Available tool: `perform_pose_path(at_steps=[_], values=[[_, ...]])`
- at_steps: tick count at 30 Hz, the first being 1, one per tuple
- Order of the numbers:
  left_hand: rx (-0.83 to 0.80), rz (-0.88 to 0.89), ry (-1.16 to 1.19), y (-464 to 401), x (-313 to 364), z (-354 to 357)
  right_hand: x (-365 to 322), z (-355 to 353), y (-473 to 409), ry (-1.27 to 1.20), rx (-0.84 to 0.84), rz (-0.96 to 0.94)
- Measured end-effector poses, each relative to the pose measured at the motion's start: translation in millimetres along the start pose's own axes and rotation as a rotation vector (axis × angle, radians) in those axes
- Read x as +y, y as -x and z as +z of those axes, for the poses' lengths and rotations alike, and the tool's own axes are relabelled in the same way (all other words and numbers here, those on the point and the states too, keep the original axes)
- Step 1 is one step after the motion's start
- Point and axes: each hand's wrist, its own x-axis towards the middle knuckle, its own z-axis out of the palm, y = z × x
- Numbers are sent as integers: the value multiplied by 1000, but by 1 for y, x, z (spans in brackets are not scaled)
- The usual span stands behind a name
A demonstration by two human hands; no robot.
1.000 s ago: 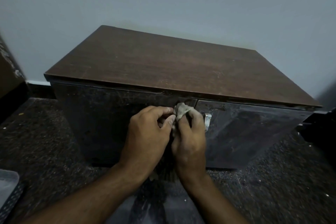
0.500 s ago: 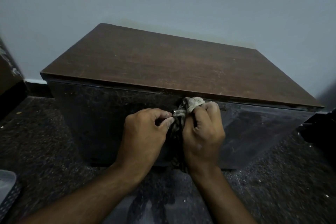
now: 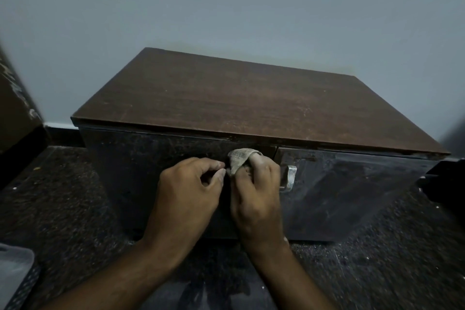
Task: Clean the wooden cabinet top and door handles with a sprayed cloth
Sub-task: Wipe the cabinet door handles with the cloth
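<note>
Hands are busy at the front of the wooden cabinet (image 3: pixel 176 174), right where its two doors meet. The right hand (image 3: pixel 256 191) has its fingers curled round a small grey cloth (image 3: pixel 240 160), and the cloth is bunched over the fingertips and pushed against the top of the left door, just under the cabinet top (image 3: pixel 251 103). The left hand (image 3: pixel 186 191) sits beside it, touching or nearly touching the cloth with its thumb and first finger pinched close; I cannot tell if it pinches a bit of cloth or a handle that is hidden behind the hands. A shiny metal handle (image 3: pixel 289 179) on the right door shows just beside the right hand, on the far side from the left hand. It looks bare, with no cloth on it. The cabinet top has nothing on it and shows pale scratches and dusty specks near its front edge. I think the step in hand is rubbing the left door's handle, which must be under the hands. The next move, I guess, is to slide the cloth over to the shiny handle, wrap it round, and rub up and down. The cloth should stay tight in the fingers so it does not slip off.
</note>
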Motion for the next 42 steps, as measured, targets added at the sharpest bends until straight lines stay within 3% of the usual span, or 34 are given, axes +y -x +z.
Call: perform_pose_path(at_steps=[5, 11, 15, 19, 24, 29, 33, 37, 42], values=[[18, -8, 15, -1, -2, -9, 10, 3, 4, 55, 44, 139], [1, -32, 7, -1, -4, -14, 13, 14, 15, 168, -16, -100], [13, -29, 16, -2, -5, -16, 10, 18, 27, 122, -45, -30], [16, -32, -9, -3, -7, -17, -1, 26, 26, 77, -134, -138], [49, -14, -12, -4, -7, -19, -4, 22, 16, 122, -31, 36], [26, -3, -24, -3, -5, -18, -8, 18, 1, 148, -105, -69], [-9, -12, -28, -1, -5, -16, -7, 17, 10, 135, -81, 142], [-48, 1, -46, -1, -3, -10, -14, 19, 5, 93, -80, 110], [-60, 16, -46, 1, -4, -12, 0, 13, 25, 32, -155, 311]])
